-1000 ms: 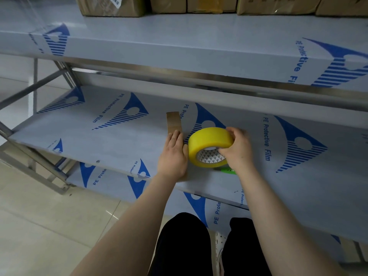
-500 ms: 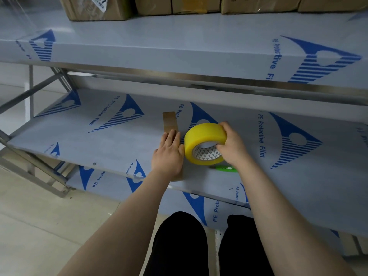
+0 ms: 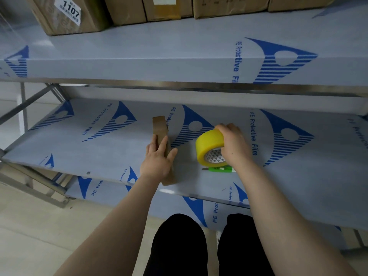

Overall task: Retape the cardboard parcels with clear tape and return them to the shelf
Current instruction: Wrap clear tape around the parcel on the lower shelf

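Observation:
A slim brown cardboard parcel (image 3: 160, 127) lies lengthwise on the middle shelf (image 3: 99, 148), tipped up towards one long edge. My left hand (image 3: 157, 160) holds it from above, fingers laid along its top and thumb against its right side. The near end of the parcel sticks out below my wrist. To the right, my right hand (image 3: 236, 146) grips a yellow roll of tape (image 3: 209, 146) and holds it on edge just above the shelf, a hand's width from the parcel.
A green utility knife (image 3: 219, 169) lies on the shelf under the roll. Several cardboard boxes stand along the back of the upper shelf (image 3: 139, 56), one labelled 1107 (image 3: 65, 14). A lower shelf (image 3: 175, 204) and my knees are below; the shelves' metal frame is at left.
My right hand has drawn the tape roll away to the right, opening a gap from the parcel. My left hand has gone from lying flat on the parcel to holding it tipped up.

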